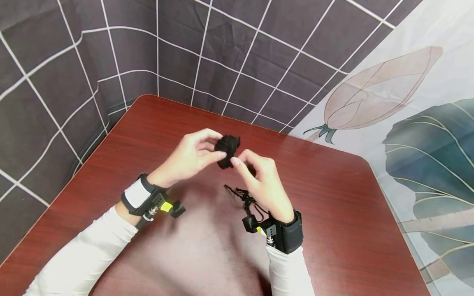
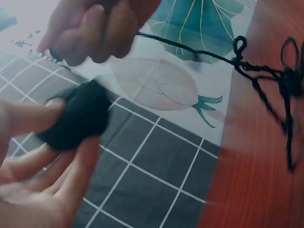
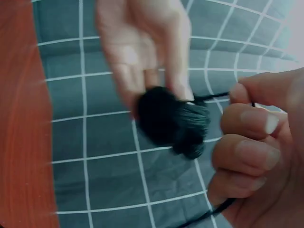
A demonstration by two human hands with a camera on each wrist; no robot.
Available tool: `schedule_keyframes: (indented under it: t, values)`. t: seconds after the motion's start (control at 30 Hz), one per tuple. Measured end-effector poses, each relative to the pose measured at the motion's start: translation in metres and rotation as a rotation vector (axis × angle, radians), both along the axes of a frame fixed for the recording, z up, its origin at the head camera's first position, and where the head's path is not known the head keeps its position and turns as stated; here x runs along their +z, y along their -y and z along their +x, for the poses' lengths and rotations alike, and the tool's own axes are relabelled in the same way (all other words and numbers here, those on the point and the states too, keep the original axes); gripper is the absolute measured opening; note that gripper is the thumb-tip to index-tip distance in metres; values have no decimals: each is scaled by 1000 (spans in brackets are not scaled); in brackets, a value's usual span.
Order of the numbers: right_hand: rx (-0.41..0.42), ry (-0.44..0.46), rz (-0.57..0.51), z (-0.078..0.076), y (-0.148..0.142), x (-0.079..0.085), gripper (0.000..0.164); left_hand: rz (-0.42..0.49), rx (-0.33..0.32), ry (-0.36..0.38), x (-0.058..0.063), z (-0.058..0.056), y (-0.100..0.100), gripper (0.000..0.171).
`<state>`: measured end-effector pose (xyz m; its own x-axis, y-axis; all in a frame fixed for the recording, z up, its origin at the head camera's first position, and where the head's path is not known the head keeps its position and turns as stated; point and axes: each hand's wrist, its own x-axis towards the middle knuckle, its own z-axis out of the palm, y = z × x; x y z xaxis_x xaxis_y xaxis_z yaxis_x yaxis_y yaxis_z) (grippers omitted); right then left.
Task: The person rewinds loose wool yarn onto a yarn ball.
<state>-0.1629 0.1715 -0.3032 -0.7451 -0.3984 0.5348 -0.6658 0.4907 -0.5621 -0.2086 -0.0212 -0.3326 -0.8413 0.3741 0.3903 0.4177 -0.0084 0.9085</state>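
A small ball of black yarn (image 1: 227,150) is held above the table between the thumb and fingers of my left hand (image 1: 192,155). To its right, my right hand (image 1: 264,181) pinches a black strand (image 3: 213,97) that runs from the ball. In the right wrist view the same strand passes through the curled fingers and comes out below the hand. A loose tangle of black cord (image 2: 289,81) with loops lies on the table under the right hand, and a length of cord stretches from it up to that hand in the left wrist view.
The reddish-brown wooden table (image 1: 333,197) fills the space below the hands. Behind it hangs a dark cloth with white grid lines (image 1: 229,53), and at the right a pale cloth printed with leaves (image 1: 370,98). Both wrists wear black straps with small cameras.
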Motion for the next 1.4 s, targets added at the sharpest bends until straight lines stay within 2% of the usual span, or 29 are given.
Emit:
schedule_keyframes:
  t: [0.13, 0.23, 0.33, 0.4, 0.5, 0.6, 0.67, 0.77, 0.93, 1.1, 1.17, 1.23, 1.3, 1.4]
  values:
    - [-30, -58, -119, 0, -8, 6, 17, -53, -238, 19, -1, 5, -5, 36]
    - [-43, -34, -198, -1, -12, 6, 16, -44, -389, 33, -1, 10, -8, 36]
    - [-44, 37, -256, -6, -14, 1, 17, 10, -482, 59, 0, 14, -10, 35]
    - [-34, 89, -276, -10, -14, -5, 18, 58, -499, 69, 1, 15, -10, 35]
    - [-6, 172, -291, -14, -10, -11, 18, 161, -465, 83, 1, 15, -7, 37]
    - [20, 229, -264, -9, -2, -5, 17, 255, -402, 105, 3, 14, -5, 37]
    - [29, 248, -220, -4, 4, 2, 17, 313, -344, 111, 5, 14, -4, 37]
    - [53, 256, -155, 1, 11, 9, 18, 356, -222, 99, 8, 12, -2, 36]
    - [93, 238, -53, 3, 11, 8, 21, 336, -2, 78, 10, 7, 1, 39]
    - [87, 199, 21, 1, 4, 0, 26, 216, 149, 18, 7, 2, 1, 40]
    - [82, 171, 47, 2, 2, 0, 27, 137, 165, -20, 4, 1, -1, 40]
    - [76, 129, 50, 3, -1, 3, 26, 54, 135, -45, 1, 0, -2, 38]
    - [61, 81, 24, 4, -4, 5, 23, -7, 42, -54, -1, 1, -4, 36]
    - [29, 18, -57, 3, -9, 8, 19, -39, -154, -27, -3, 4, -7, 35]
